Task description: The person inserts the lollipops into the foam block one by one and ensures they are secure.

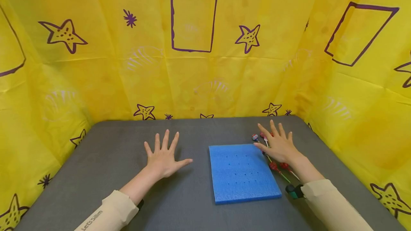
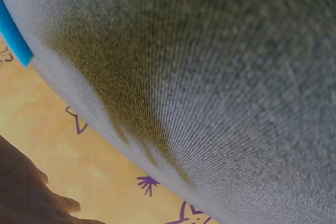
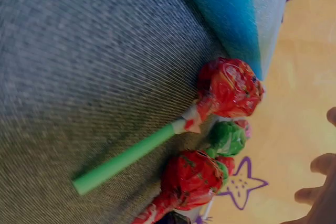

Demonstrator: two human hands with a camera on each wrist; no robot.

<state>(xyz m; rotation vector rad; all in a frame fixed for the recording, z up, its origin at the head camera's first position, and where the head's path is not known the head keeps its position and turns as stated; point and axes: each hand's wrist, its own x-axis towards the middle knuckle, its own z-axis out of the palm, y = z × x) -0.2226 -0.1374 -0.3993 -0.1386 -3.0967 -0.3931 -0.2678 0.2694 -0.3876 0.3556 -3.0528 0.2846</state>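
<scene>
My left hand (image 1: 163, 159) is spread with straight fingers over the grey table, left of the blue foam board (image 1: 244, 170), and holds nothing. Fingers also spread, my right hand (image 1: 280, 147) hovers by the board's far right corner, above several wrapped lollipops that it partly hides. A red lollipop (image 3: 231, 87) with a green stick lies beside the board's edge in the right wrist view. Near it are another red lollipop (image 3: 191, 179) and a green one (image 3: 228, 138). Rows of small holes dot the board's top.
The grey table (image 1: 112, 145) runs back to a yellow curtain (image 1: 144, 74) printed with purple stars and frames, which also closes off both sides. A lollipop with a blue and white wrapper (image 1: 255, 137) lies at the board's far edge.
</scene>
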